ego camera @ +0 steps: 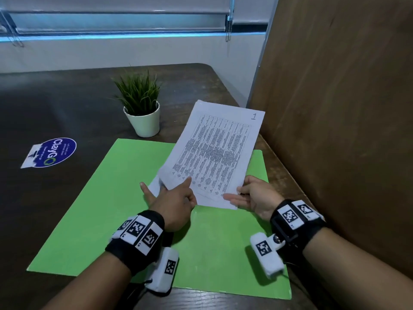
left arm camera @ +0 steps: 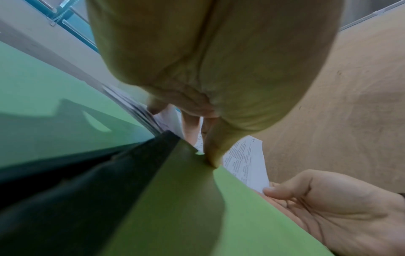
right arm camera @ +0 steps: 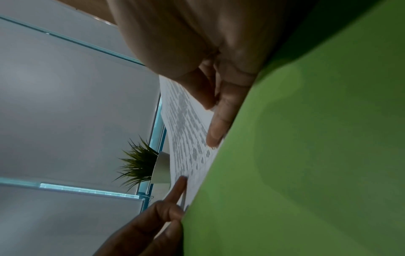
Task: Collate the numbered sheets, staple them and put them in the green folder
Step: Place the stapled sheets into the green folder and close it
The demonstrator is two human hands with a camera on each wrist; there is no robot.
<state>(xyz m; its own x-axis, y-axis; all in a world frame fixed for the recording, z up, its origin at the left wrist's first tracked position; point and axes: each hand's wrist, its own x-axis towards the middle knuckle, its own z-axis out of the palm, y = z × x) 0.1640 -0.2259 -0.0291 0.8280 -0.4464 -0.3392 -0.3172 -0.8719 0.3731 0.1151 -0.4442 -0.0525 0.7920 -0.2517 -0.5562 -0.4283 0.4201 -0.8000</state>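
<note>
A stack of printed numbered sheets (ego camera: 214, 153), with "1" written in the top corner, is tilted up over the green folder (ego camera: 107, 209). The folder lies flat on the dark table (ego camera: 55, 104). My right hand (ego camera: 232, 193) pinches the stack's near right corner, thumb on top and fingers beneath. My left hand (ego camera: 166, 184) holds the near left corner, with the index finger laid on the top sheet and the thumb spread out to the left. The right wrist view shows the sheets (right arm camera: 186, 131) between my right hand (right arm camera: 212, 121) and left hand (right arm camera: 175, 199). In the left wrist view one fingertip (left arm camera: 212, 161) touches the folder (left arm camera: 219, 216).
A small potted plant (ego camera: 143, 110) stands just beyond the folder's far edge, close to the sheets. A blue ClayGo sticker (ego camera: 53, 153) is on the table at the left. A wooden partition (ego camera: 335, 108) rises along the right side. A wall with blinds runs along the back.
</note>
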